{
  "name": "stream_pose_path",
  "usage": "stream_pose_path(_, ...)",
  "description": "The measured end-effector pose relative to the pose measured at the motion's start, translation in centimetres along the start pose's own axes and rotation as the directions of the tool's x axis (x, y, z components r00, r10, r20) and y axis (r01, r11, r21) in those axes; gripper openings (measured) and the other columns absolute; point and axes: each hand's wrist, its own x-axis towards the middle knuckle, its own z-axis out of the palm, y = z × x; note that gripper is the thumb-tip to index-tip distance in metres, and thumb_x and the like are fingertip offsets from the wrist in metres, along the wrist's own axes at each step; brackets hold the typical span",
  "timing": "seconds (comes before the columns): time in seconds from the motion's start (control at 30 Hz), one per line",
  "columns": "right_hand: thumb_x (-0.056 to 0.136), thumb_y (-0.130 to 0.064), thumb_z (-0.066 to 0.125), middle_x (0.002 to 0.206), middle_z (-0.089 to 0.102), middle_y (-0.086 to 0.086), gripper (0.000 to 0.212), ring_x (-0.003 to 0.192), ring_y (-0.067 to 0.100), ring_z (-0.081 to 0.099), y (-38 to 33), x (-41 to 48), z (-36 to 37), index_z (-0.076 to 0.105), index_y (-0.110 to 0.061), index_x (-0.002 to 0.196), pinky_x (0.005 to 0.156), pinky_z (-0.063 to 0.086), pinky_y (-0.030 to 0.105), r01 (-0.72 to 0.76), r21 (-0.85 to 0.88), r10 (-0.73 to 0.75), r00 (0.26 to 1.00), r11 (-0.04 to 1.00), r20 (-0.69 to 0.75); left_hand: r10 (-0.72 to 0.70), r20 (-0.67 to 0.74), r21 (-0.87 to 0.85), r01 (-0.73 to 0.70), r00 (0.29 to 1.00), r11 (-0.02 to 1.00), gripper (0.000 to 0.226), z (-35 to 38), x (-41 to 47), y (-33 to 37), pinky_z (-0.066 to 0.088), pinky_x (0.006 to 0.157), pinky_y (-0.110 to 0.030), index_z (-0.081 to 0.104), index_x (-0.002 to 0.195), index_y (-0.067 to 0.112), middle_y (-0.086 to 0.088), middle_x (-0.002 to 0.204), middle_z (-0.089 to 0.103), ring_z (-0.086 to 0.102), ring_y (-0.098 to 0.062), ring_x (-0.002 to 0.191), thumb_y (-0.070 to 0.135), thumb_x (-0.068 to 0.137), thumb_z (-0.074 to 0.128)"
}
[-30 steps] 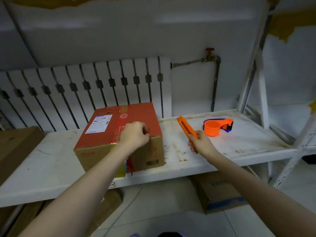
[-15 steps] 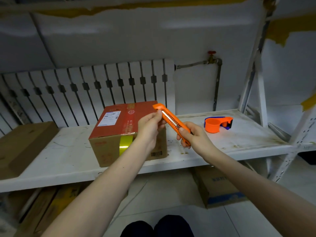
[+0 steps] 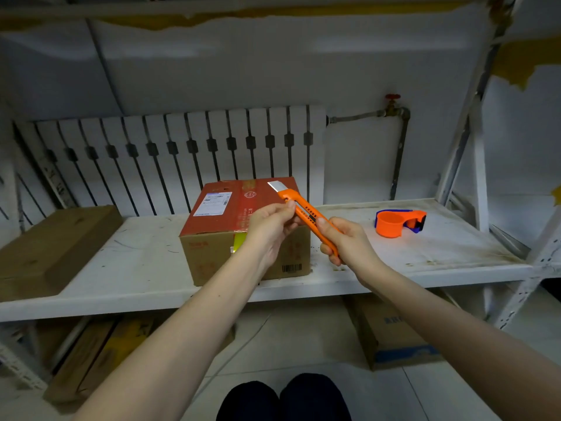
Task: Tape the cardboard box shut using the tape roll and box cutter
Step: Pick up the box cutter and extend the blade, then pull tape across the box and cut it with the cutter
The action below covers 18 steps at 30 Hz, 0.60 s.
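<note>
1. Gripping the orange plastic box cutter [image 3: 306,211], the right hand [image 3: 349,243] is wrapped round its handle; the left hand [image 3: 271,224] pinches its front, blade exposed (probably for cutting tape).
2. The red-topped cardboard box [image 3: 224,208] and orange tape dispenser [image 3: 397,223] are left well apart on the scuffed white shelf [image 3: 136,268], a white ribbed radiator [image 3: 170,159] behind.

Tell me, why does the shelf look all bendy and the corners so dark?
Head view: the wide lens bows the shelf and radiator; corners dim and soft; the box cutter in both hands stays fairly sharp, its blade shining pale against the cardboard box.
</note>
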Motion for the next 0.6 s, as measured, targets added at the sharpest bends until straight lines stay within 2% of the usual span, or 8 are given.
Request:
stream_pose_path(0.1, 0.094, -0.04, 0.048, 0.061, 0.054, 0.004, 0.031, 0.048, 0.012, 0.05, 0.1, 0.4, 0.5, 0.061, -0.012, 0.091, 0.045, 0.044, 0.02, -0.03, -0.001, 0.03, 0.999, 1.0, 0.029, 0.019, 0.0, 0.03, -0.019, 1.0, 0.999, 0.016, -0.8, 0.2, 0.2, 0.052, 0.071, -0.025, 0.067, 0.077, 0.007, -0.007, 0.072, 0.065, 0.061, -0.013, 0.068, 0.013, 0.089, 0.059)
stream_pose_path(0.23, 0.093, -0.038, 0.048, 0.071, 0.064, 0.003, 0.027, 0.054, 0.014, 0.061, 0.0, 1.5, 1.1, 0.062, -0.015, 0.094, 0.058, 0.052, 0.028, -0.084, -0.075, 0.098, 0.971, 0.994, 0.219, 0.083, -0.019, 0.087, -0.082, 0.996, 0.993, 0.015, -2.0, 0.5, 0.9, 0.051, 0.066, -0.023, 0.068, 0.078, 0.008, -0.007, 0.074, 0.065, 0.061, -0.014, 0.07, 0.014, 0.089, 0.06)
stream_pose_path(0.3, 0.095, -0.031, 0.049, 0.078, 0.065, 0.002, 0.021, 0.059, 0.011, 0.064, -0.3, 2.3, 1.8, 0.062, -0.015, 0.096, 0.063, 0.055, 0.023, -0.063, -0.08, 0.082, 0.963, 0.995, 0.258, 0.093, -0.038, 0.113, -0.088, 0.995, 0.99, 0.015, -2.8, 0.8, 1.3, 0.052, 0.067, -0.024, 0.069, 0.081, 0.009, -0.007, 0.077, 0.066, 0.062, -0.014, 0.072, 0.017, 0.089, 0.06)
stream_pose_path(0.37, 0.095, -0.027, 0.049, 0.081, 0.063, 0.0, 0.02, 0.066, 0.009, 0.063, -0.6, 3.1, 2.7, 0.06, -0.011, 0.099, 0.064, 0.054, 0.018, 0.004, -0.119, 0.02, 0.978, 0.993, 0.205, 0.114, -0.079, 0.188, -0.098, 0.99, 0.977, 0.016, -4.0, 1.3, 1.6, 0.055, 0.075, -0.03, 0.07, 0.086, 0.011, -0.007, 0.086, 0.069, 0.065, -0.018, 0.082, 0.023, 0.09, 0.059)
stream_pose_path(0.4, 0.095, -0.028, 0.049, 0.078, 0.061, -0.001, 0.021, 0.066, 0.009, 0.06, -0.6, 3.6, 3.2, 0.06, -0.01, 0.098, 0.062, 0.051, 0.019, 0.058, -0.195, -0.026, 0.986, 0.979, 0.163, 0.136, -0.117, 0.254, -0.103, 0.984, 0.962, 0.019, -4.7, 1.7, 1.6, 0.056, 0.081, -0.035, 0.069, 0.092, 0.012, -0.006, 0.095, 0.069, 0.065, -0.02, 0.089, 0.027, 0.09, 0.058)
stream_pose_path(0.47, 0.095, -0.033, 0.049, 0.073, 0.056, 0.002, 0.029, 0.064, 0.013, 0.054, -0.3, 5.0, 4.2, 0.06, -0.007, 0.094, 0.059, 0.045, 0.025, 0.134, -0.362, -0.099, 0.989, 0.923, 0.114, 0.183, -0.212, 0.394, -0.087, 0.96, 0.915, 0.028, -6.3, 2.0, 1.2, 0.052, 0.088, -0.036, 0.064, 0.108, 0.014, -0.001, 0.108, 0.064, 0.061, -0.018, 0.099, 0.035, 0.091, 0.055)
stream_pose_path(0.53, 0.095, -0.034, 0.049, 0.072, 0.055, 0.004, 0.031, 0.063, 0.016, 0.052, 0.1, 6.6, 5.2, 0.059, -0.006, 0.093, 0.059, 0.043, 0.031, 0.163, -0.447, -0.131, 0.986, 0.879, 0.102, 0.204, -0.32, 0.509, -0.014, 0.925, 0.861, 0.036, -7.7, 1.7, 0.5, 0.046, 0.088, -0.033, 0.056, 0.118, 0.014, 0.003, 0.111, 0.058, 0.053, -0.014, 0.099, 0.038, 0.091, 0.053)
stream_pose_path(0.6, 0.093, -0.035, 0.05, 0.074, 0.057, 0.004, 0.027, 0.066, 0.02, 0.056, 0.5, 8.0, 6.2, 0.059, -0.01, 0.091, 0.063, 0.047, 0.038, 0.193, -0.514, -0.153, 0.981, 0.836, 0.119, 0.175, -0.386, 0.534, 0.064, 0.906, 0.843, 0.036, -8.9, 1.4, -0.5, 0.044, 0.09, -0.036, 0.054, 0.114, 0.012, 0.001, 0.108, 0.056, 0.051, -0.016, 0.098, 0.038, 0.09, 0.054)
